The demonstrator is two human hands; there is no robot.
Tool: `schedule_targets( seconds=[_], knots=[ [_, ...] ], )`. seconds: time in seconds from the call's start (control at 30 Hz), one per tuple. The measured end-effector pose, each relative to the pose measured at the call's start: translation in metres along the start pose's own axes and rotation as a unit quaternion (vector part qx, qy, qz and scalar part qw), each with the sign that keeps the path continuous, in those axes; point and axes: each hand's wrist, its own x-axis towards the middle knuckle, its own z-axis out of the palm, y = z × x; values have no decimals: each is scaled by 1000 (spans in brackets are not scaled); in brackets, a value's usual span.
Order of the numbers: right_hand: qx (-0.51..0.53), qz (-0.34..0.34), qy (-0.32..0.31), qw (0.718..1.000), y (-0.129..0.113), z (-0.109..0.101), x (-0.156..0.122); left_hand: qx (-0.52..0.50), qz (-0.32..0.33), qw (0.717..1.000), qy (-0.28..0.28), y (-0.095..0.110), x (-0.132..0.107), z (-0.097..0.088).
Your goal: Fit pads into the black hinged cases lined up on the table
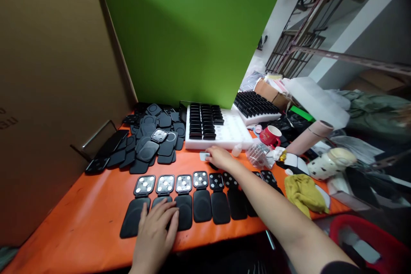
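My left hand point(156, 227) lies with its fingers slightly spread over the lower half of a black hinged folding pad point(165, 184), second from the left in a row of several. Each pad is opened flat, its upper square showing round dots. The left ones look silvery-white and the right ones black. My right hand point(220, 157) is stretched out beyond the row, its fingers closed at the edge of a small pale square plate point(204, 156). Something dark shows under that palm. My right forearm hides part of the pads at the right end.
A heap of black pads point(149, 130) stands at back left. Behind my right hand is a white foam tray point(236, 130) with black pieces in slots. A red mug point(270, 135), pink bottle point(310, 138) and yellow cloth point(303, 192) crowd the right. A green panel point(192, 34) stands behind.
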Motion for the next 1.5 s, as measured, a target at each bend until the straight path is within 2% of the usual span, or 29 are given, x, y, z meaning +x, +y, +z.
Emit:
schedule_targets(
  seconds=[0.2,0.37,0.53,0.67,0.7,0.73,0.77,0.83,0.87,0.9,0.93,0.97,1.03,1.1,1.13,1.2,1.27,1.4,1.5],
  knots=[
    [-40,9,-92,995,-13,-3,28,4,2,1000,9,1,0,0],
    [-37,-2,-84,996,-16,-9,25,-2,0,1000,13,2,0,0],
    [-1,-37,-41,998,-21,-25,-2,-27,-4,1000,14,0,-2,-2],
    [34,-68,16,997,-32,-36,-54,-136,-51,988,46,6,1,-8],
    [46,-87,25,995,-37,-36,-70,-194,-91,976,45,10,3,-9],
    [66,-130,31,989,-42,-33,-87,-268,-147,952,30,15,6,-9],
    [79,-170,29,982,-46,-29,-104,-351,-211,912,-1,20,10,-9],
    [99,-219,4,971,-53,-17,-133,-508,-318,795,-91,32,19,-5],
    [120,-218,-3,968,-55,-10,-144,-566,-345,737,-131,37,24,-2],
    [157,-198,-1,967,-55,-2,-153,-606,-355,693,-162,42,28,1],
    [214,-161,6,964,-54,5,-160,-629,-356,668,-177,47,31,4],
    [286,-112,15,951,-52,13,-166,-640,-353,660,-175,52,33,7],
    [438,-14,17,899,-44,25,-171,-636,-345,673,-153,61,35,12],
    [530,41,7,847,-35,31,-174,-607,-325,713,-131,71,35,16],
    [545,52,8,837,-30,32,-175,-590,-309,736,-125,76,35,17],
    [538,62,19,840,-21,29,-177,-556,-274,775,-124,85,35,22],
    [538,76,18,839,-14,24,-179,-533,-252,797,-129,94,37,26],
    [562,103,-10,821,-1,16,-184,-505,-229,822,-133,108,40,34],
    [530,92,-7,843,10,14,-189,-491,-194,835,-156,117,40,35]
  ],
)
